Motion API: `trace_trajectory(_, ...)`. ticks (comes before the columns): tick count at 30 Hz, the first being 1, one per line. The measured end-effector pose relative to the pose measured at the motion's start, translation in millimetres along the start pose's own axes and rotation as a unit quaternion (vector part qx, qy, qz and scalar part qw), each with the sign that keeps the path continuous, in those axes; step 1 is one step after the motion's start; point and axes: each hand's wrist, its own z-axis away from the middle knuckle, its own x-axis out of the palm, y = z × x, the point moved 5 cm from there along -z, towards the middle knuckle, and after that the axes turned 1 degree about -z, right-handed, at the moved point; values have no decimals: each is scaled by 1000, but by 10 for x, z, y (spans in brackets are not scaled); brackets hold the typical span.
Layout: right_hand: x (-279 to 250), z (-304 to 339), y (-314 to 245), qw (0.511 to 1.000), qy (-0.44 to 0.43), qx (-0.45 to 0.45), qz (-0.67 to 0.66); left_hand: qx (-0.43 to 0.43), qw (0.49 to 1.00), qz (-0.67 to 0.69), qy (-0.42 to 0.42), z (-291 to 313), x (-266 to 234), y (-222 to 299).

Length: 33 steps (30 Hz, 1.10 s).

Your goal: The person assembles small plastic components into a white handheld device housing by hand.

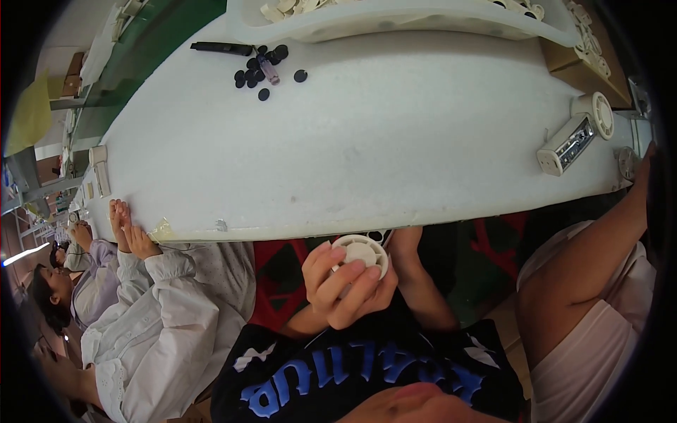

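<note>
A cream handheld fan (360, 252) with a round, slotted head is held at the table's near edge, in front of my chest. My left hand (345, 287) is closed around the fan's head, its fingers lying across the round face. At the fan's right side, my right hand (405, 245) is closed against the handle part, where a dark and white piece shows. Most of the right fingers are hidden behind the fan.
Across the white table (367, 148) lie black discs (264, 94), a black cutter (222, 48) and a small purplish screwdriver (268, 69). A white tray (402, 25) and a cardboard box (589, 74) hold cream parts. Another opened fan (577, 134) lies right. Co-workers sit on both sides.
</note>
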Motion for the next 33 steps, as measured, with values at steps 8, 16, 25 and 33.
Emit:
trace_trajectory(8, 96, 23, -176, 996, -3, 83, -17, -22, 999, -44, -8, -31, 90, 127)
trace_trajectory(16, 14, 73, -164, 986, -24, 165, 7, -83, 994, -56, 47, -83, 72, 120)
trace_trajectory(25, 65, 262, -112, 934, -170, 83, -302, -120, 992, 28, 26, -148, -21, -15)
trace_trajectory(33, 60, 290, -152, 983, -174, 32, -48, -114, 984, 79, -115, -457, -101, -97)
